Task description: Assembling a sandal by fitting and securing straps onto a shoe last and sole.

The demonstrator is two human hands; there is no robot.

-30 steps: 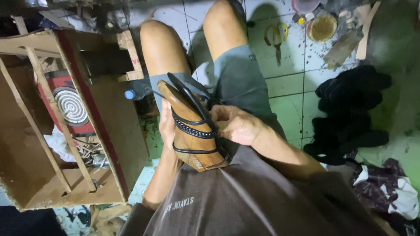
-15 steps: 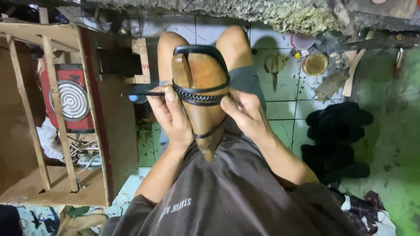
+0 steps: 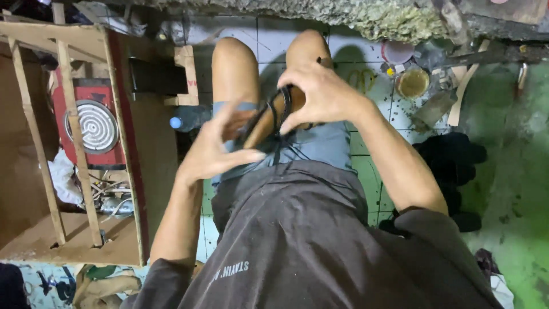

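Observation:
A brown sandal with black straps (image 3: 267,117) lies tilted over my lap, mostly hidden between my hands. My right hand (image 3: 320,91) grips its upper end from above, fingers curled around the straps. At its lower end, my left hand (image 3: 214,151) holds it with the fingers spread and the thumb pressed against its side. Loose black strap ends hang down onto my grey shorts (image 3: 320,146). Both of my bare knees point away from me over the tiled floor.
A wooden frame (image 3: 74,149) with a red electric coil stove (image 3: 91,126) stands at left. A blue-capped bottle (image 3: 183,121) lies beside my left thigh. Scissors (image 3: 363,80), a round tin (image 3: 413,83) and a dark cloth pile (image 3: 452,166) lie at right.
The sandal has turned from upright, sole facing me, to lying tilted and edge-on. My right hand moved up over its top end; my left hand slid down to its lower end.

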